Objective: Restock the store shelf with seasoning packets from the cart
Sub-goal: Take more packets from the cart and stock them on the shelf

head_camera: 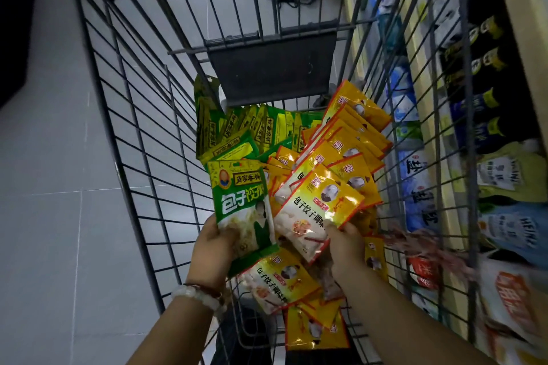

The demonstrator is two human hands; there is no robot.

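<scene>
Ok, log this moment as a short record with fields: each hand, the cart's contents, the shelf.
left hand: grips a green packet by its lower edge
right hand: grips a yellow packet by its lower corner
cart: green packets at the far end, yellow ones piled right and near
shelf: right of cart, stocked with bags
wrist: bead bracelets on left

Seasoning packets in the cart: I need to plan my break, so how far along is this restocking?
Early, it seems. Done: nothing these pictures confirm; the shelf on the right holds goods, but none are clearly these packets. In hand: the left hand grips a green packet and the right hand a yellow packet, both over the cart. Left: piles of green packets and yellow packets inside.
</scene>
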